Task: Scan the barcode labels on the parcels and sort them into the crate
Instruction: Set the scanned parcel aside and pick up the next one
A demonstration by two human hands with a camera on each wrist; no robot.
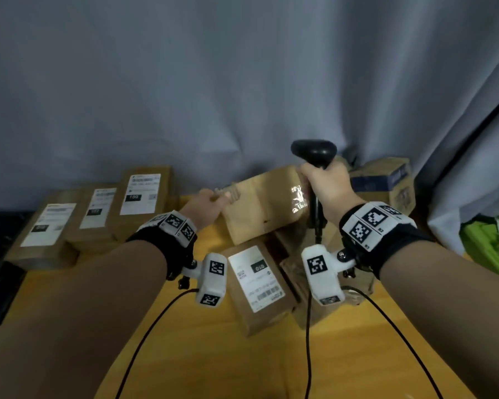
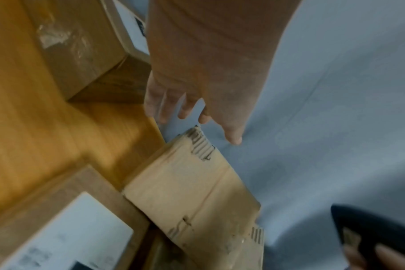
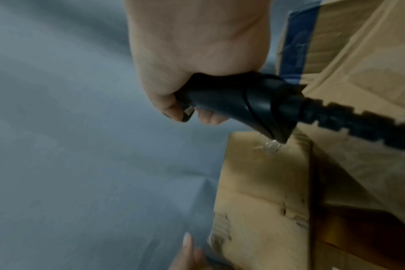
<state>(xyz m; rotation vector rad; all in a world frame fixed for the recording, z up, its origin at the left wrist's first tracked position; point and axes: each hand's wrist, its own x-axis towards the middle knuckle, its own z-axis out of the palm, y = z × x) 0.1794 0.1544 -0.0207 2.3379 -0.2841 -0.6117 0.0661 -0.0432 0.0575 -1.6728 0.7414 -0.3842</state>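
Note:
A brown parcel (image 1: pixel 260 205) lies tilted on top of other parcels, its top face showing only glossy tape. My left hand (image 1: pixel 213 200) is at its left end with straight fingers. In the left wrist view these fingers (image 2: pixel 231 135) hover just off the parcel's torn corner (image 2: pixel 197 142); I cannot tell if they touch it. My right hand (image 1: pixel 326 182) grips the handle of a black barcode scanner (image 1: pixel 314 152) upright over the parcel's right end. In the right wrist view the scanner handle (image 3: pixel 243 104) sits in my curled right hand (image 3: pixel 192 73).
A labelled parcel (image 1: pixel 257 283) lies in front on the yellow table (image 1: pixel 213 355). Three labelled parcels (image 1: pixel 98 208) sit in a row at the left. A blue-printed carton (image 1: pixel 386 182) stands at the back right, green items (image 1: pixel 487 249) beyond it. A grey curtain hangs behind.

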